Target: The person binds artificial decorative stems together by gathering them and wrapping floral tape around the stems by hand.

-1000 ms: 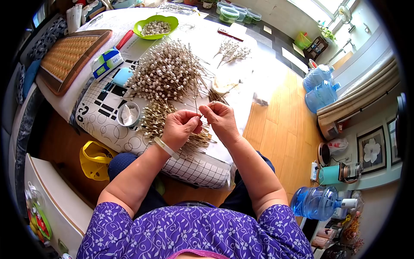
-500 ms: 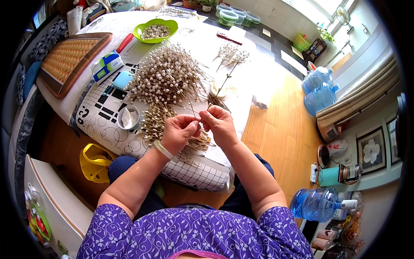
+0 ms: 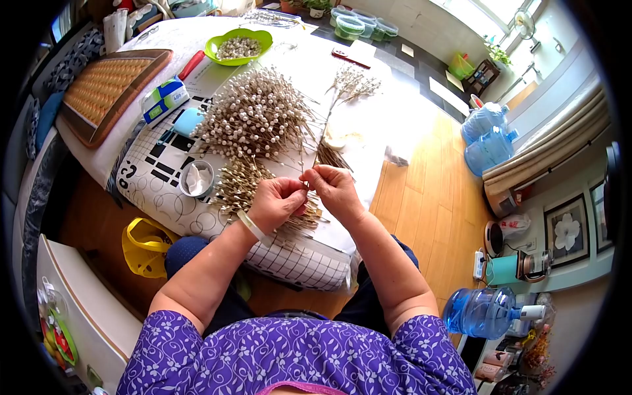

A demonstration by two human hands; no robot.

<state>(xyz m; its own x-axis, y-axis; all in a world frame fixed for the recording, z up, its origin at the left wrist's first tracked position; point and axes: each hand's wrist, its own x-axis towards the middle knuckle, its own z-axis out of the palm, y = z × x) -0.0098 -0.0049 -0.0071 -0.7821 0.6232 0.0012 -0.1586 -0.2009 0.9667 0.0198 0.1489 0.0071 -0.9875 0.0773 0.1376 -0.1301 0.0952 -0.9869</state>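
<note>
My left hand [image 3: 281,200] is closed in a pinch at the table's near side, a thin stem rising from its fingertips. Touching it, my right hand [image 3: 336,192] pinches the lower end of a thin dark branch [image 3: 325,128] that points away from me. Just where the two stems meet is hidden by the fingers. Beyond my left hand lies a big heap of pearl-tipped stems [image 3: 253,115]. Closer in, golden bud-tipped stems [image 3: 238,187] lie partly under my left wrist. A bundle of brown stems [image 3: 333,157] is just past my right hand.
A cup with white material [image 3: 197,180], a blue item [image 3: 189,122] and a tissue pack [image 3: 164,100] sit left. Farther back are a green bowl [image 3: 263,42] of beads, a red phone-like object [image 3: 351,58] and finished-looking pearl sprays [image 3: 354,83]. A yellow bag [image 3: 141,250] hangs below.
The branch in my right hand has swung from leaning right to more upright. Both hands have shifted slightly, with fingertips now closer together around the stems.
</note>
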